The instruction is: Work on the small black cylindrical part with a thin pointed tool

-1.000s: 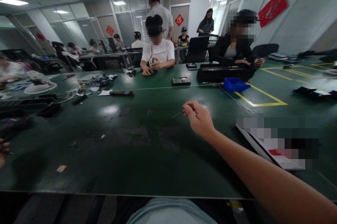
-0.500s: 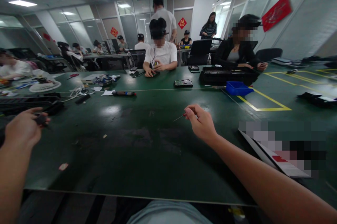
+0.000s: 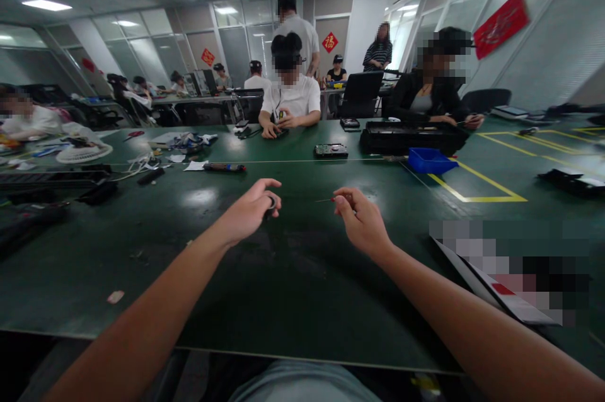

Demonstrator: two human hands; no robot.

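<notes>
My left hand [image 3: 250, 212] is over the middle of the green table [image 3: 265, 301], its thumb and fingers curled round a small dark part [image 3: 270, 206] with a pale round edge. Most of that part is covered by the fingers, and its kind does not show. Opposite it, my right hand [image 3: 363, 220] pinches a thin screwdriver [image 3: 325, 201] with a bit of red at the handle. The shaft points left toward my other hand, with a gap between the two.
A screwdriver-like tool [image 3: 224, 167] and a hard drive [image 3: 331, 150] lie farther back. To the right are a blue bin [image 3: 430, 161] and a long black housing [image 3: 406, 135]. Dark parts [image 3: 51, 181] lie at left. A co-worker [image 3: 292, 99] sits across the table.
My left hand has come from the far left to the middle with the small dark part in it. The right hand stays almost in place; the screwdriver shaft is now closer to level.
</notes>
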